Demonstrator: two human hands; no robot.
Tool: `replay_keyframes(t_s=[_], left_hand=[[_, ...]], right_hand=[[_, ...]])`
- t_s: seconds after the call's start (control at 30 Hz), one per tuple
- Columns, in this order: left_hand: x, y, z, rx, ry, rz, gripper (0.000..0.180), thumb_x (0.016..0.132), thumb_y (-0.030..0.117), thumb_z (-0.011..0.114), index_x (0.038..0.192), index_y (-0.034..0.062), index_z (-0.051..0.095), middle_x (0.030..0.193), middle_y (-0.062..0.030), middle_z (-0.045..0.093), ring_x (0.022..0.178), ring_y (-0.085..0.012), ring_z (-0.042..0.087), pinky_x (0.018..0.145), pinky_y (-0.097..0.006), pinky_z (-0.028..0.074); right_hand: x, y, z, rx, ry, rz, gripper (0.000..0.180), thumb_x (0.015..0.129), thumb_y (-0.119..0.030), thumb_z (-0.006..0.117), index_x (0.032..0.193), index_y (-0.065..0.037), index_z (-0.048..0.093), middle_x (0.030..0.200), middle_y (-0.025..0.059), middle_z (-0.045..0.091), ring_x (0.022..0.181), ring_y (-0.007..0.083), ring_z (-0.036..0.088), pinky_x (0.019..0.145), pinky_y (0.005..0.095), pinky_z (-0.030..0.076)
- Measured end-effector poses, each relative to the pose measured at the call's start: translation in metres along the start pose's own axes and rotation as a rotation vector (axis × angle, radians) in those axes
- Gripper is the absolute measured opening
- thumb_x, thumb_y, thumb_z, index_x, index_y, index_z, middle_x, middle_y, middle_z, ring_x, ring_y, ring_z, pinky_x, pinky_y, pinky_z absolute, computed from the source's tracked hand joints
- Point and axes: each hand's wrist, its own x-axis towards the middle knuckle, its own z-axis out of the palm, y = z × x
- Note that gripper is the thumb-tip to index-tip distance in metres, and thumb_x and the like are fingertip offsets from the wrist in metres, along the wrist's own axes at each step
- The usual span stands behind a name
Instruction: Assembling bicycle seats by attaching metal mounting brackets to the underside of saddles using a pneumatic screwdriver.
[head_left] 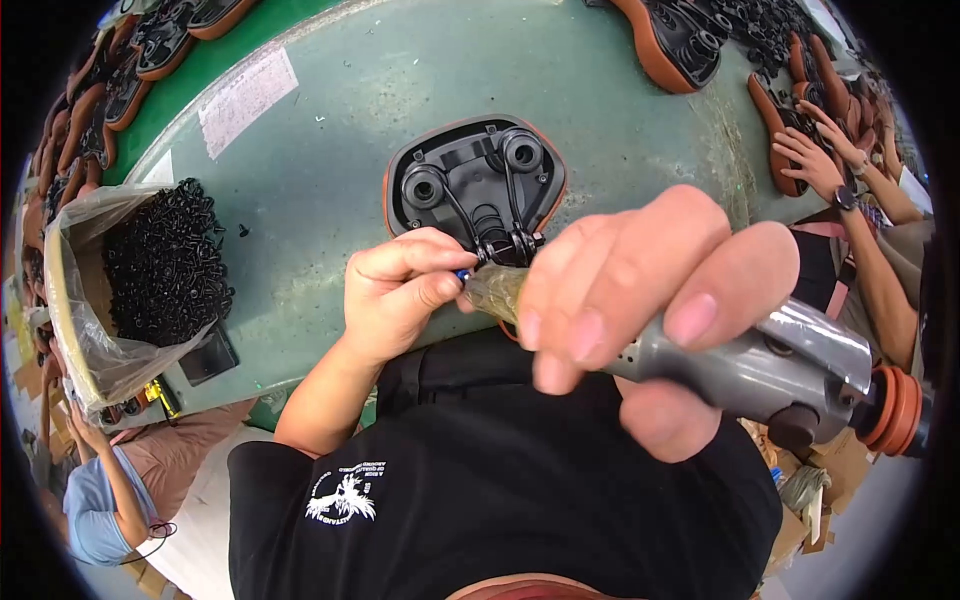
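My right hand is wrapped around a grey metal power screwdriver with red-brown rings at its back end. The tool lies slanted, its yellowish translucent sleeve pointing left. At that nose my left hand pinches thumb and forefinger together, with a small blue bit showing at the fingertips. Whatever else the pinch holds is hidden. Just beyond both hands, a black plastic housing with an orange-brown edge lies open side up. It has two round posts and black cables; its near end is partly covered by my hands and the tool.
On the left stands a plastic-lined box of black screws, with a loose screw beside it. Similar housings lie at the far right and far left. A co-worker's hands touch one at right; another person sits lower left.
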Motion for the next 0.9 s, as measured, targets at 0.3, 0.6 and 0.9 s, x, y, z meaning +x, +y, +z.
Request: replay_keyframes(t_s=[0.3, 0.6, 0.9], left_hand=[[0.057, -0.008, -0.027, 1.103, 0.248, 0.363, 0.073, 0.085, 0.033, 0.089, 0.14, -0.0035, 0.058, 0.147, -0.0252, 0.058, 0.136, -0.038, 0.058, 0.114, -0.046, 0.046], [0.063, -0.034, -0.041, 0.726, 0.259, 0.242, 0.031, 0.082, 0.01, 0.087, 0.106, -0.003, 0.072, 0.127, -0.0176, 0.073, 0.134, -0.0343, 0.06, 0.118, -0.048, 0.041], [0.065, -0.046, -0.043, 0.685, 0.287, 0.342, 0.033, 0.074, 0.015, 0.085, 0.1, 0.0018, 0.071, 0.107, -0.0107, 0.078, 0.115, -0.0303, 0.069, 0.118, -0.05, 0.044]], right_hand=[[-0.001, -0.004, -0.014, -0.242, 0.021, -0.223, 0.031, 0.101, -0.01, 0.065, 0.126, -0.009, 0.047, 0.113, 0.0135, 0.06, 0.069, 0.0182, 0.065, 0.069, 0.0392, 0.058], [0.008, 0.013, -0.022, -0.269, -0.083, -0.083, 0.038, 0.1, -0.004, 0.059, 0.134, -0.01, 0.043, 0.118, 0.0174, 0.058, 0.074, 0.0205, 0.065, 0.077, 0.0451, 0.058], [0.039, 0.044, -0.004, -0.383, -0.221, 0.076, 0.034, 0.098, 0.002, 0.061, 0.127, -0.009, 0.046, 0.112, 0.0204, 0.061, 0.078, 0.0225, 0.065, 0.083, 0.0483, 0.058]])
